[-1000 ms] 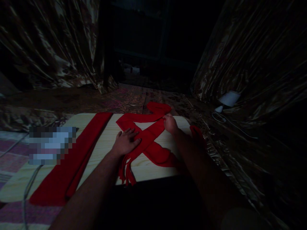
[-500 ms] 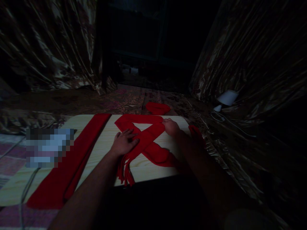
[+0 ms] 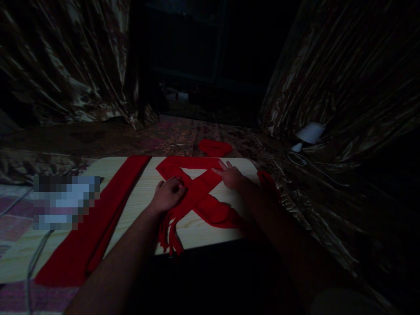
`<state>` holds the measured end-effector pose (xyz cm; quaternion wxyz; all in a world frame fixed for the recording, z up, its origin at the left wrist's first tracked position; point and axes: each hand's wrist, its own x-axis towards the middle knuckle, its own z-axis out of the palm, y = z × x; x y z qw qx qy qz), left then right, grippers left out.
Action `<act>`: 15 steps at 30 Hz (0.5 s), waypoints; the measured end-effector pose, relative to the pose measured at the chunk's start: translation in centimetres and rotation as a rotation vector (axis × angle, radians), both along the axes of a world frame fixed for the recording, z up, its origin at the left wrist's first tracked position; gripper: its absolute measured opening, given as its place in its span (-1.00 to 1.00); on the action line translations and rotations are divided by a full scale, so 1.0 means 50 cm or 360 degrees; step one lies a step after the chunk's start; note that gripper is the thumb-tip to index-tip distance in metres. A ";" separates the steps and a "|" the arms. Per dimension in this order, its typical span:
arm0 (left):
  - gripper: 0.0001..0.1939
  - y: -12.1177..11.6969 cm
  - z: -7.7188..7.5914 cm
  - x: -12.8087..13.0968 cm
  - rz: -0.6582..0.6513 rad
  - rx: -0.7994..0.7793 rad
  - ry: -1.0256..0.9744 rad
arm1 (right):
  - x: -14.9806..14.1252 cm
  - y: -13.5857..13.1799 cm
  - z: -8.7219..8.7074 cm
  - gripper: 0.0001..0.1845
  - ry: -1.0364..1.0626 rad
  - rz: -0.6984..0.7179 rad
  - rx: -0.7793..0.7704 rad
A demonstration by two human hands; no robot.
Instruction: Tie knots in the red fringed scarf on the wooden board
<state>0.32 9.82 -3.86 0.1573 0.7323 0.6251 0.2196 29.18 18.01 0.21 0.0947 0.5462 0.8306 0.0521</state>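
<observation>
A red scarf with a fringed end lies in a crossed loop on the pale wooden board. My left hand rests on the left part of the crossing, above the fringe. Its fingers are drawn in, and a bit of red cloth shows between thumb and fingers. At the loop's upper right corner, my right hand lies on the cloth with its fingers spread. The scarf's other end runs toward the dark lower right, partly hidden by my right forearm.
Left on the board lies a long folded red cloth. A blurred-out object with a cable sits beside it. Red fabric lies beyond the far edge. A small white lamp stands at right; patterned curtains hang behind.
My left hand's fingers have drawn inward on the scarf. My right hand has shifted slightly left and its fingers have spread out from a curled position.
</observation>
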 end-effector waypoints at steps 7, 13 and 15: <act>-0.62 0.002 -0.014 -0.001 -0.0005 0.0052 0.0060 | -0.001 -0.001 0.004 -0.31 -0.0099 -0.0137 -0.0046; -0.56 0.002 -0.012 -0.001 -0.0018 0.0059 0.0080 | 0.003 0.004 0.010 -0.43 -0.0046 0.0014 0.0041; -0.55 0.004 -0.011 -0.001 -0.0028 0.0052 0.0088 | 0.002 0.008 0.010 -0.42 0.0084 0.0157 0.0089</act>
